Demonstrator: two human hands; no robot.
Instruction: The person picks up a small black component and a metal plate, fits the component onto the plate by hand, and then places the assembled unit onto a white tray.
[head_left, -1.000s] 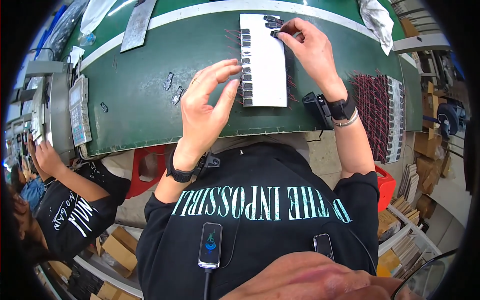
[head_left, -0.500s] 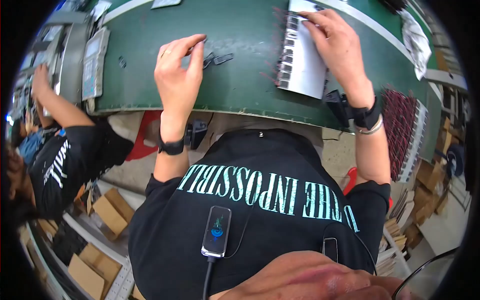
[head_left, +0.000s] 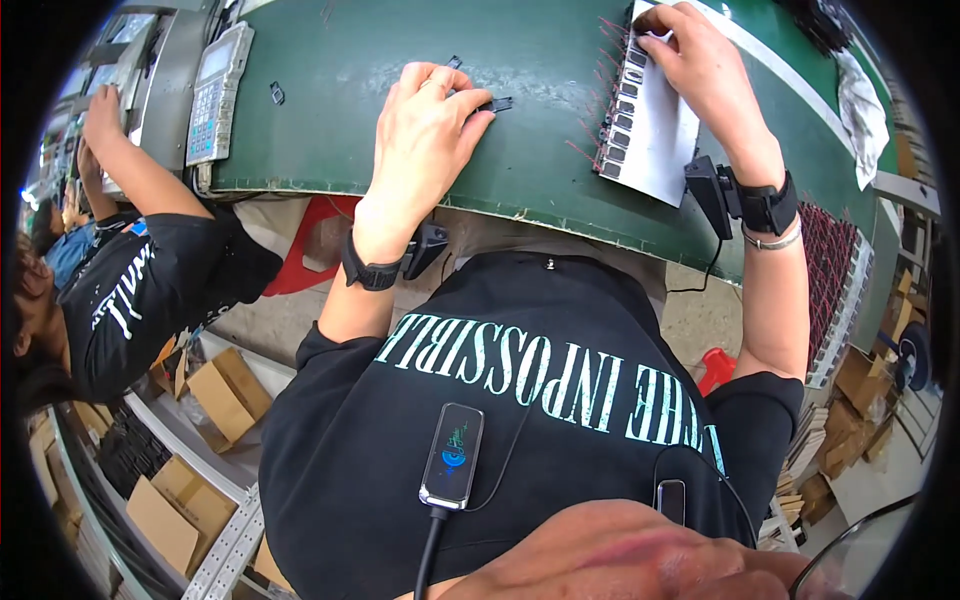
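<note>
My left hand [head_left: 425, 130] is over the green table, thumb and forefinger closing on a small black rectangular part [head_left: 500, 104]. A second black part [head_left: 455, 62] lies just beyond its fingers. At the right, a white strip-like board [head_left: 655, 150] carries a row of small black rectangular pieces along its left edge, thin red wires [head_left: 583, 150] sticking out from them. My right hand [head_left: 705, 75] is at the far end of this board, its fingers curled and pinched together over the row. Whatever lies between those fingertips is hidden.
One loose black part [head_left: 277, 93] lies at the left, near a grey keypad device [head_left: 215, 95]. A co-worker [head_left: 150, 260] sits at the left. Another wired panel [head_left: 830, 290] hangs by the right edge, below a white cloth [head_left: 862, 120]. Cardboard boxes [head_left: 228, 395] stand behind.
My left hand has moved right and down onto the small black parts, shifting them. My right hand stays at the board's far end, its fingers more curled. The whole view has shifted.
</note>
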